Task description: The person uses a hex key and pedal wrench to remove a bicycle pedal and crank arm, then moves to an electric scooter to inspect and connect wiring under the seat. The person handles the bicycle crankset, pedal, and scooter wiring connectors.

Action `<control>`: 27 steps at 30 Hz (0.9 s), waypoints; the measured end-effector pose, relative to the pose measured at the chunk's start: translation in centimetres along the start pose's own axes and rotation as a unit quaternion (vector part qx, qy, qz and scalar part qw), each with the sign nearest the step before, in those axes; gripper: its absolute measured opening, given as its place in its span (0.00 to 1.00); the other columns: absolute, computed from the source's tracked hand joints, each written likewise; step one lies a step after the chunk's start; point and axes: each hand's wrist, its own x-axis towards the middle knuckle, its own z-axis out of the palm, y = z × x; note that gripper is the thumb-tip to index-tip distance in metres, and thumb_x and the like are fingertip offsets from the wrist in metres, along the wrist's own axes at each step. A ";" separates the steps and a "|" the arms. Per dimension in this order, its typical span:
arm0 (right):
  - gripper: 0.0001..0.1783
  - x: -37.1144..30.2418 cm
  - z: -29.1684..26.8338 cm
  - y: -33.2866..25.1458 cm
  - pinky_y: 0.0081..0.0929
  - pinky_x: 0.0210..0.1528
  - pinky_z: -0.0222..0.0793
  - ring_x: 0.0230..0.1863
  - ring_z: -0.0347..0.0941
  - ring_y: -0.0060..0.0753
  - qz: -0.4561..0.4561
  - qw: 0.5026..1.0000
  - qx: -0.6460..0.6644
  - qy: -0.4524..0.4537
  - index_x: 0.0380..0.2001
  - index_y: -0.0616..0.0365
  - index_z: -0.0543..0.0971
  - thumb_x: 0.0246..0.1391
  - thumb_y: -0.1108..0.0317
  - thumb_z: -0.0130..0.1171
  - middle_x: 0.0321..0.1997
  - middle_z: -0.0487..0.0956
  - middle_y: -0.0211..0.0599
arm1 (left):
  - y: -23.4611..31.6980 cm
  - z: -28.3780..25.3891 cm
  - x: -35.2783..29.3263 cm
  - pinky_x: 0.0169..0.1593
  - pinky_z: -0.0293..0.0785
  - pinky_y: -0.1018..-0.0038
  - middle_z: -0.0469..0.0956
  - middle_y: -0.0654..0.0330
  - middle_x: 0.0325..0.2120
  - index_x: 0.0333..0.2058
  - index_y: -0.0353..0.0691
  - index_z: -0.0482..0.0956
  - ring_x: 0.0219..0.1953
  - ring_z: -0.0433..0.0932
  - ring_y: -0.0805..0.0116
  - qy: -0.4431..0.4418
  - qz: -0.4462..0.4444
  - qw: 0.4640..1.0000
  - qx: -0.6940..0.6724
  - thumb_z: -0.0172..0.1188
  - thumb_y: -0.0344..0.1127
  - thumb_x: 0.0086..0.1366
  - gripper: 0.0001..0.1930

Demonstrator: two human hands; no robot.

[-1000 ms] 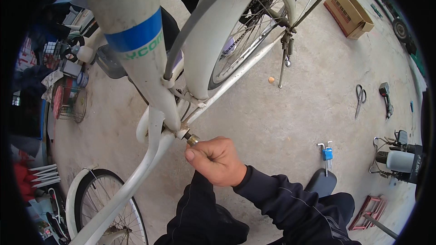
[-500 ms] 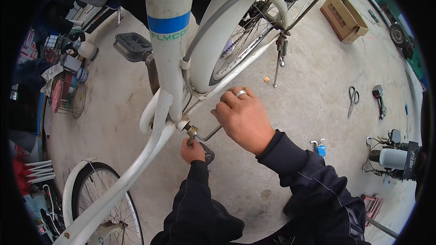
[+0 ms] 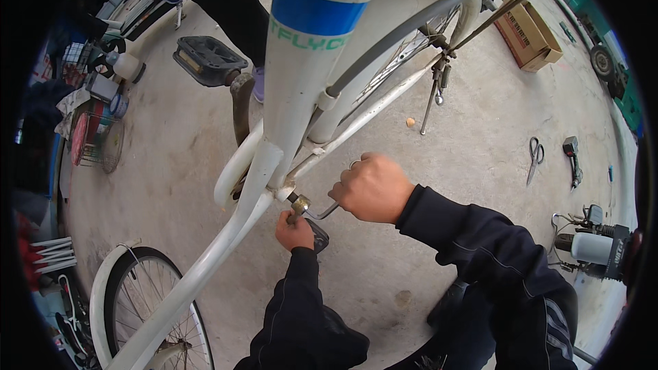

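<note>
A white bicycle frame [image 3: 299, 89] stands in front of me. My left hand [image 3: 295, 233] is closed around the crank arm [image 3: 303, 203] at the bottom bracket, just above the near black pedal [image 3: 320, 236]. To its right, my right hand [image 3: 375, 190] is closed on the long end of a bent metal hex key [image 3: 323, 214]. The other end of the key meets the outer face of the crank. My fingers cover the grip end of the key and part of the crank. On the far side, the other pedal [image 3: 208, 60] sticks out to the left.
A spoked wheel [image 3: 157, 288] is at lower left. Scissors [image 3: 534, 159], a black tool [image 3: 573, 161] and a machine with a grey tank [image 3: 595, 243] lie to the right. A cardboard box [image 3: 526, 31] stands at the back. Another person's dark trouser leg [image 3: 223, 7] is beyond the frame.
My right hand has moved down and slightly right, swinging the key's long end lower. The bicycle frame appears larger and further right. A sleeve now covers the blue hex key holder on the floor.
</note>
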 end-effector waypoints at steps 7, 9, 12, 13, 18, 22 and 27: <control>0.05 2.1 8.6 -0.4 0.42 0.27 0.68 0.23 0.76 0.48 0.120 0.941 0.310 0.053 0.18 0.48 0.78 0.40 0.66 0.65 0.18 0.78 0.34 | -0.2 0.1 -0.4 0.40 0.77 0.58 0.83 0.47 0.26 0.32 0.31 0.82 0.31 0.83 0.46 0.018 0.008 1.000 -0.003 0.55 0.26 0.52 0.09; 0.08 1.5 9.2 -1.0 0.42 0.29 0.68 0.24 0.76 0.48 0.133 0.940 0.302 0.090 0.16 0.51 0.76 0.40 0.66 0.65 0.17 0.76 0.35 | -0.3 0.0 -0.4 0.40 0.77 0.59 0.84 0.47 0.26 0.33 0.31 0.83 0.31 0.83 0.48 0.013 -0.017 1.000 -0.018 0.56 0.26 0.53 0.10; 0.09 1.0 10.0 -1.7 0.44 0.34 0.71 0.27 0.77 0.48 0.152 0.934 0.284 0.155 0.16 0.52 0.76 0.42 0.64 0.65 0.18 0.77 0.35 | -0.6 0.0 -0.3 0.37 0.74 0.63 0.82 0.51 0.25 0.34 0.30 0.83 0.29 0.80 0.58 0.015 0.018 0.999 -0.040 0.58 0.28 0.59 0.08; 0.10 0.9 10.4 -2.1 0.44 0.36 0.71 0.27 0.77 0.48 0.171 0.922 0.302 0.175 0.15 0.52 0.74 0.42 0.65 0.65 0.18 0.76 0.36 | -0.7 0.0 -0.2 0.36 0.73 0.64 0.80 0.55 0.24 0.32 0.30 0.82 0.28 0.78 0.64 0.016 0.022 0.998 -0.048 0.61 0.31 0.62 0.08; 0.14 2.0 13.8 -5.6 0.43 0.27 0.64 0.22 0.73 0.51 0.244 0.835 0.448 0.206 0.15 0.58 0.71 0.43 0.65 0.65 0.16 0.72 0.44 | -1.0 -0.2 0.2 0.36 0.73 0.67 0.81 0.60 0.24 0.27 0.29 0.80 0.29 0.77 0.74 0.001 0.061 0.997 -0.051 0.67 0.34 0.68 0.14; 0.17 3.4 15.5 -9.7 0.44 0.25 0.62 0.19 0.70 0.52 0.357 0.665 0.642 0.136 0.16 0.59 0.69 0.41 0.64 0.69 0.17 0.67 0.52 | -1.2 -0.1 0.3 0.39 0.76 0.67 0.84 0.60 0.29 0.35 0.30 0.84 0.33 0.80 0.71 -0.037 -0.011 0.990 -0.135 0.65 0.30 0.66 0.07; 0.16 1.2 14.4 -8.5 0.45 0.43 0.72 0.41 0.78 0.56 0.241 0.801 0.526 0.152 0.29 0.62 0.77 0.47 0.60 0.70 0.33 0.81 0.49 | -1.0 -0.2 0.4 0.39 0.75 0.70 0.83 0.63 0.32 0.36 0.31 0.84 0.34 0.79 0.72 -0.038 -0.023 0.985 -0.165 0.66 0.27 0.66 0.04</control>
